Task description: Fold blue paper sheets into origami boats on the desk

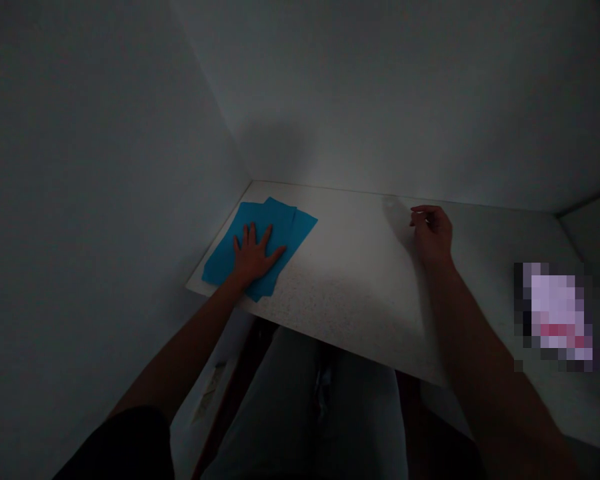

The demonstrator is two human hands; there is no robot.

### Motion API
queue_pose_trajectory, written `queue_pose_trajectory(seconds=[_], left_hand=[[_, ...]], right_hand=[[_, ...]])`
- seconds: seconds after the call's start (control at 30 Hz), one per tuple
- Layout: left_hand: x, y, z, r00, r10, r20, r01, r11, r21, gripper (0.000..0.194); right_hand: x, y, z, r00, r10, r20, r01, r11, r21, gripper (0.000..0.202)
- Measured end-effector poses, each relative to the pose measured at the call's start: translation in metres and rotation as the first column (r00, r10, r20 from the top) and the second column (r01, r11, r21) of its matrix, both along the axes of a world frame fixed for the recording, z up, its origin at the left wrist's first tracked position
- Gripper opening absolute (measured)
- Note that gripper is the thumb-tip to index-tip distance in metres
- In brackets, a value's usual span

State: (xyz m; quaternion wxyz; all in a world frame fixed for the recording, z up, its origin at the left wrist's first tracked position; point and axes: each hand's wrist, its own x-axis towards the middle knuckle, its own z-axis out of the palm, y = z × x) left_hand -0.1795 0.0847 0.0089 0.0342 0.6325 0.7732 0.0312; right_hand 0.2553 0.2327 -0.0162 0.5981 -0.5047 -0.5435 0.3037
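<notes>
My left hand point(253, 259) lies flat with fingers spread on blue sheets point(280, 213), which look like paper. At least two sheets overlap at slightly different angles on the left end of the white tabletop point(345, 233). Their lower corner reaches near the front edge. My right hand point(434, 233) is raised a little above the right part of the tabletop, its shadow falling to the left. Its fingers are loosely curled, the tips apart, and nothing shows between them.
Pale walls point(370, 100) close in behind the tabletop and on the left. On the right lies a pixelated pale purple and pink item point(555, 300). My legs point(300, 413) are below the front edge. The light is dim.
</notes>
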Motion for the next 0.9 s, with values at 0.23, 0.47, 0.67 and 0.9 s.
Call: queue_pose_trajectory(seconds=[0.23, 0.47, 0.67, 0.9], left_hand=[[0.009, 0.002, -0.003, 0.999, 0.043, -0.023, -0.043, 0.999, 0.001, 0.098], [0.012, 0.016, 0.001, 0.99, 0.091, 0.103, -0.085, 0.994, -0.064, 0.107], [-0.02, 0.038, 0.037, 0.969, 0.146, 0.201, -0.098, 0.968, -0.231, 0.086], [-0.05, 0.005, 0.032, 0.966, 0.242, 0.092, -0.233, 0.968, -0.097, 0.095]], right_hand=[[-0.001, 0.001, 0.005, 0.998, -0.058, 0.007, 0.058, 0.998, -0.024, 0.03], [-0.019, -0.091, 0.002, 0.997, 0.071, 0.043, -0.065, 0.989, -0.13, 0.04], [-0.024, -0.188, -0.003, 0.991, 0.129, 0.037, -0.119, 0.972, -0.201, 0.04], [-0.028, -0.207, -0.004, 0.972, 0.182, 0.15, -0.147, 0.965, -0.216, 0.048]])
